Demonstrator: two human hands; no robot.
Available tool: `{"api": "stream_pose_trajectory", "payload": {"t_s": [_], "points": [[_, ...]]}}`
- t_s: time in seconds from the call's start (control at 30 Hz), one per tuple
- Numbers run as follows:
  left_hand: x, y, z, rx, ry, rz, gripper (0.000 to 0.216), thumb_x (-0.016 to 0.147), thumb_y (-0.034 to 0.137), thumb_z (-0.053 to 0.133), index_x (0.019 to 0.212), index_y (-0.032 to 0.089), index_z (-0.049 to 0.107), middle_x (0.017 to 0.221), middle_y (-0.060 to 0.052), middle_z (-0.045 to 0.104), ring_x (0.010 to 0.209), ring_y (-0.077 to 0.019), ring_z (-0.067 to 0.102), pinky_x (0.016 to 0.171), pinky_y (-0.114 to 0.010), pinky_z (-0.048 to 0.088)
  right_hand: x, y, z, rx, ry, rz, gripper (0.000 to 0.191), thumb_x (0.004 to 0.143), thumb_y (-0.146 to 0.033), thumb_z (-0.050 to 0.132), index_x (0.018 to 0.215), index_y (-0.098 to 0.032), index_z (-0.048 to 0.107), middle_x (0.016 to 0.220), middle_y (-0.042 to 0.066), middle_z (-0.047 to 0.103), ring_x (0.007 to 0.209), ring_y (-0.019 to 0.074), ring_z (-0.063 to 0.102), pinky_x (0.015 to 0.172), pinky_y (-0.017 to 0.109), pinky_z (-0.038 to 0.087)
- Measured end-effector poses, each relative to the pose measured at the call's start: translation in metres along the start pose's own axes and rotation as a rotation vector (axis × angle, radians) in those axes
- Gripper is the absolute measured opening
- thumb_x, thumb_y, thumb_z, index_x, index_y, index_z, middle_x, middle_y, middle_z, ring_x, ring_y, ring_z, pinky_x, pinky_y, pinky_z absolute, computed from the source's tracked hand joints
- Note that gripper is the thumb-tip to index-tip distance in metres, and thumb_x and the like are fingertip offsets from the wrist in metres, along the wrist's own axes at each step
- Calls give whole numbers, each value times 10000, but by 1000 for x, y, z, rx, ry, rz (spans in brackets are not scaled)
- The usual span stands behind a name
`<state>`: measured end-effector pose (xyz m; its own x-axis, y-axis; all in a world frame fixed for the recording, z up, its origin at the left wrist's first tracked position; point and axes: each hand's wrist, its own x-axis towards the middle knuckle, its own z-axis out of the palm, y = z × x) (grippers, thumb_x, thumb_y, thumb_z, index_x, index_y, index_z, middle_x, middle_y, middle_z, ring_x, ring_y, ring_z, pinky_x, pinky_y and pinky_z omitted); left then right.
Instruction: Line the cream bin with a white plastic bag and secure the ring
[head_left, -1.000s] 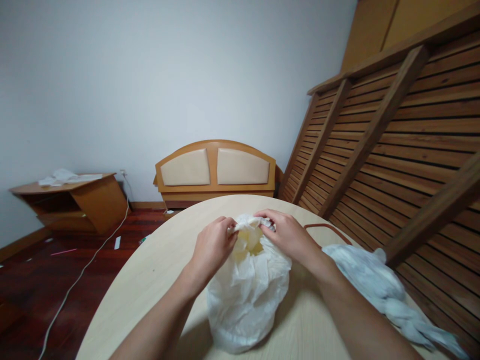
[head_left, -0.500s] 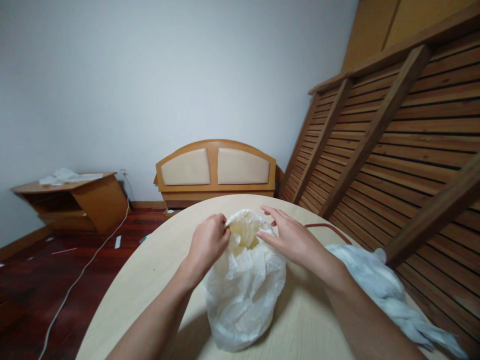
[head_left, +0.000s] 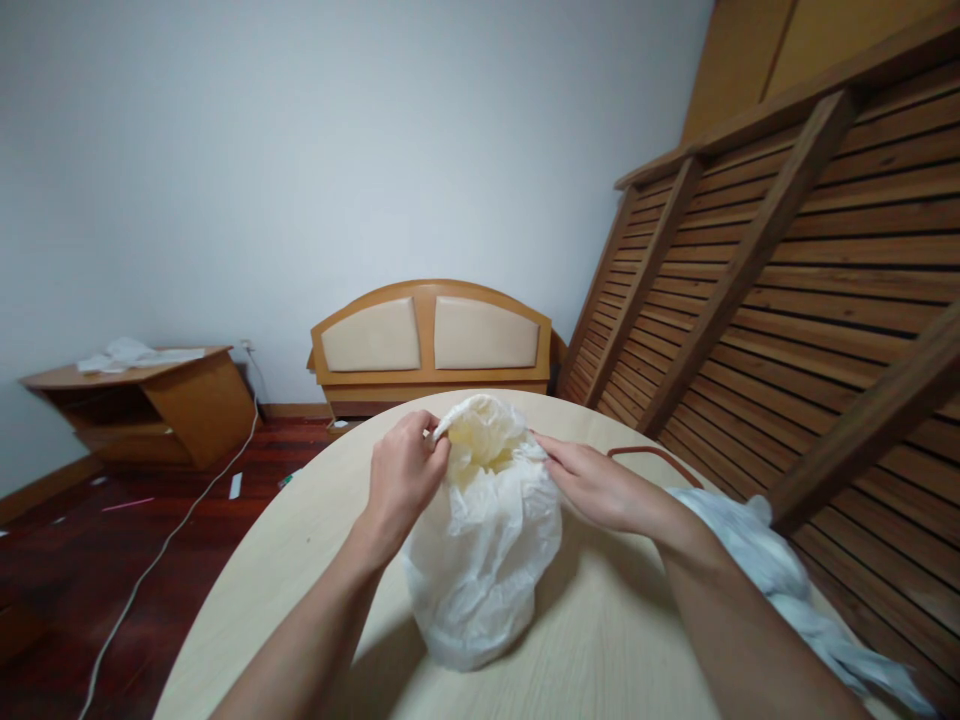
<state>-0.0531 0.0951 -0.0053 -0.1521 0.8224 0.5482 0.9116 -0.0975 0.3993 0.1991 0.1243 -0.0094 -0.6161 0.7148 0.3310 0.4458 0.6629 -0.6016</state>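
A crumpled, translucent white plastic bag (head_left: pixel 484 560) sits upright on the round table with its mouth open. Inside, the mouth looks pale yellow; what lies deeper is hidden. My left hand (head_left: pixel 407 470) is closed, pinching the bag's rim on the left side between thumb and fingers. On the opposite side, my right hand (head_left: pixel 592 480) has its fingers close together at the rim, with the thumb against the plastic; the fingertips are partly hidden behind the bag.
The pale round table (head_left: pixel 315 540) carries a knotted bluish-white plastic bag (head_left: pixel 772 560) and a reddish-brown curved strip (head_left: pixel 660 455) on the right. Slatted wooden panels (head_left: pixel 750 300) lean along that side. A headboard (head_left: pixel 431 335) and a low cabinet (head_left: pixel 195 400) stand by the wall.
My right hand has gone from spread fingers above the rim to gripping its right side. The bag's mouth has risen slightly and shifted left, with my left hand still holding it.
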Motion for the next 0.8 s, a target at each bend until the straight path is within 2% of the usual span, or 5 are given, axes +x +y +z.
{"api": "stream_pose_trajectory", "payload": {"t_s": [0.17, 0.23, 0.37, 0.57, 0.8], "points": [[-1, 3, -2, 46, 23, 28, 39, 863, 208, 585, 882, 215, 618, 904, -40, 712, 836, -212, 652, 696, -283, 394, 3, 7, -2, -152, 273, 147, 458, 926, -276, 540, 1376, -212, 597, 1367, 129, 659, 1203, 313, 659, 1036, 498, 518], [-3, 7, -2, 50, -1, 52, 40, 865, 193, 595, 887, 216, 618, 920, -33, 709, 840, -203, 652, 695, -278, 397, 7, 0, 1, -218, 349, 114, 555, 899, -290, 589, 1444, -215, 522, 1415, 138, 616, 1196, 302, 658, 1040, 505, 516], [-12, 18, -1, 54, -80, 124, 50, 880, 195, 607, 915, 221, 630, 967, -22, 704, 861, -196, 660, 698, -277, 412, 11, -18, 8, -352, 360, -29, 615, 854, -258, 677, 1445, -274, 508, 1409, 77, 614, 1260, 274, 609, 1074, 460, 494], [-21, 28, 6, 79, -147, 213, 75, 891, 209, 614, 954, 234, 646, 996, -11, 700, 890, -194, 669, 713, -281, 434, 9, -24, 8, -464, 360, 73, 283, 908, -122, 584, 1129, -255, 700, 1158, 35, 752, 1059, 242, 705, 889, 365, 547], [-22, 30, 8, 114, -153, 244, 75, 892, 205, 609, 953, 237, 637, 983, -12, 691, 917, -194, 665, 729, -281, 446, 10, -26, 7, -520, 331, 161, 125, 919, -147, 618, 975, -226, 696, 1008, 35, 763, 969, 231, 713, 808, 315, 502]]}}
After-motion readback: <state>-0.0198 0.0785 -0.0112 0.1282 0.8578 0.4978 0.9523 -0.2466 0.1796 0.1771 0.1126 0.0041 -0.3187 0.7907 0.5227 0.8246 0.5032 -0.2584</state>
